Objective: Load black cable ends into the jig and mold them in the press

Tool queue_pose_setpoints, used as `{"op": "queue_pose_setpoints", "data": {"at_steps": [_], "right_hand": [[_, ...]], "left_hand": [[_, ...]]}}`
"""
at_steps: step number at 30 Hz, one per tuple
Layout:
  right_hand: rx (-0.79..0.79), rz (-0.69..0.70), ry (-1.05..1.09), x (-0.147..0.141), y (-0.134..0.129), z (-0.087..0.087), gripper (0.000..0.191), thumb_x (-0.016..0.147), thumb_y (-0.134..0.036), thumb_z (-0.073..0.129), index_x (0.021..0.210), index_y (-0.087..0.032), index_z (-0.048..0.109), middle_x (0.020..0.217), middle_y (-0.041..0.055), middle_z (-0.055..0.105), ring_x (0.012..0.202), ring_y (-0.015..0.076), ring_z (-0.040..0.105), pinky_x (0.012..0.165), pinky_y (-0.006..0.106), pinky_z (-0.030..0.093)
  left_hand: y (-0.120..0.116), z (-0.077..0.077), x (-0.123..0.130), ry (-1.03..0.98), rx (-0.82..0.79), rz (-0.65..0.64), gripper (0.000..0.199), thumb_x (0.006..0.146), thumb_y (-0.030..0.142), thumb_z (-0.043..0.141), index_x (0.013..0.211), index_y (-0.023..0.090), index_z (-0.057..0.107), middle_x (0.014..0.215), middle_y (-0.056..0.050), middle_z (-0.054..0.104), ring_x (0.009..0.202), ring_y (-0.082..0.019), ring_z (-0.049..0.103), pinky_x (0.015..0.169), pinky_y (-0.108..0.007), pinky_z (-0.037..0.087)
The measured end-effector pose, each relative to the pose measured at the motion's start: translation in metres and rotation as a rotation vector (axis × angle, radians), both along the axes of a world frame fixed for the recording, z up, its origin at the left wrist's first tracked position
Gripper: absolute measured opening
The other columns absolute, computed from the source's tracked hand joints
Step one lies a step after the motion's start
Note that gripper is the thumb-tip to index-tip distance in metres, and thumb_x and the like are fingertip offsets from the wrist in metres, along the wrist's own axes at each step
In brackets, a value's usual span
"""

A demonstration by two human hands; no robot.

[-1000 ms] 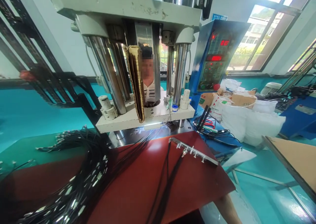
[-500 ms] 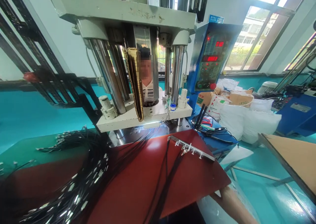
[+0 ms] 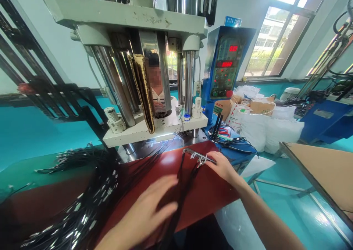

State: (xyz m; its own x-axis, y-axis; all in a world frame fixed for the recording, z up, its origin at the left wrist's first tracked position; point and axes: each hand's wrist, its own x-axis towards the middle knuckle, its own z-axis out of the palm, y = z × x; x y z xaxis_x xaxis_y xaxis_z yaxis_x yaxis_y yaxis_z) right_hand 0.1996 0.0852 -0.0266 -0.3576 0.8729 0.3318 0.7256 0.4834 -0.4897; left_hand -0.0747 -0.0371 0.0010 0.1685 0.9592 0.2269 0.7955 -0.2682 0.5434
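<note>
On the red board (image 3: 162, 165) lies a narrow metal bar (image 3: 190, 151) with small white moulded plastic pieces (image 3: 202, 159) and black cables running from it toward me. My right hand (image 3: 220, 165) is closed around the bar's right end, its fingertips beside the white pieces. Lower left, my left hand (image 3: 149, 207) reaches over the board, thumb and fingers apart and a little blurred. It is close to the black cables (image 3: 183, 191) and holds nothing visible. A big bundle of black cables (image 3: 96, 191) with shiny metal ends lies to its left.
Behind the board stands a press (image 3: 182, 123) with steel columns and folded cardboard (image 3: 143, 92). Beside it is a blue control box (image 3: 228, 62). Scissors and cables rest on a blue surface (image 3: 234, 154). White sacks (image 3: 253, 128) and another table (image 3: 317, 169) are at right. A person sits beyond the press.
Both hands have come over the board; the right, earlier below its edge, now grips the bar's end. The view has shifted slightly right. The control box digits differ.
</note>
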Motion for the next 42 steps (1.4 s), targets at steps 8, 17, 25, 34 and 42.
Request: {"op": "queue_pose_setpoints", "data": {"at_steps": [8,17,25,34,42], "right_hand": [[-0.016,0.022,0.017,-0.006,0.018,-0.014,0.016,0.078,-0.015,0.047,0.068,-0.017,0.060,0.072,0.0012,0.063,0.067,0.0142,0.056,0.064,0.024,0.040],[0.121,-0.041,0.282,-0.017,0.001,0.021,0.022,0.085,-0.022,0.041,0.074,-0.016,0.059,0.071,0.0033,0.064,0.064,0.0145,0.058,0.061,0.024,0.045],[0.595,-0.401,0.210,0.056,-0.050,0.071,0.013,0.083,-0.031,0.051,0.079,-0.020,0.058,0.087,0.0056,0.064,0.081,0.0178,0.060,0.076,0.029,0.046],[0.186,-0.651,-0.235,0.162,-0.100,-0.036,0.047,0.083,-0.054,0.036,0.101,-0.017,0.057,0.085,0.0098,0.068,0.074,0.0259,0.064,0.059,0.034,0.049],[-0.068,-0.212,0.228,0.052,-0.077,-0.016,0.026,0.082,-0.036,0.046,0.097,-0.021,0.059,0.094,0.0070,0.067,0.087,0.0238,0.062,0.079,0.038,0.049]], "left_hand": [[0.140,-0.032,0.059,0.315,0.032,-0.277,0.069,0.078,0.044,0.051,0.131,0.005,0.031,0.134,-0.017,0.039,0.125,-0.025,0.034,0.103,-0.040,0.027],[0.138,-0.048,0.064,0.381,-0.026,-0.242,0.107,0.060,0.070,0.052,0.135,0.001,0.022,0.139,-0.021,0.028,0.128,-0.031,0.027,0.104,-0.041,0.024],[0.121,-0.044,0.061,0.308,0.006,-0.122,0.094,0.067,0.069,0.044,0.135,0.007,0.023,0.140,-0.019,0.027,0.130,-0.030,0.022,0.103,-0.042,0.023],[0.076,-0.026,0.064,0.387,-0.347,0.077,0.064,0.057,0.055,0.059,0.100,0.007,0.053,0.097,-0.019,0.059,0.087,-0.034,0.058,0.070,-0.041,0.045],[0.080,-0.023,0.063,0.137,-0.411,0.023,0.008,0.062,0.018,0.046,0.068,0.015,0.050,0.081,-0.015,0.064,0.079,-0.026,0.062,0.065,-0.033,0.046]]}}
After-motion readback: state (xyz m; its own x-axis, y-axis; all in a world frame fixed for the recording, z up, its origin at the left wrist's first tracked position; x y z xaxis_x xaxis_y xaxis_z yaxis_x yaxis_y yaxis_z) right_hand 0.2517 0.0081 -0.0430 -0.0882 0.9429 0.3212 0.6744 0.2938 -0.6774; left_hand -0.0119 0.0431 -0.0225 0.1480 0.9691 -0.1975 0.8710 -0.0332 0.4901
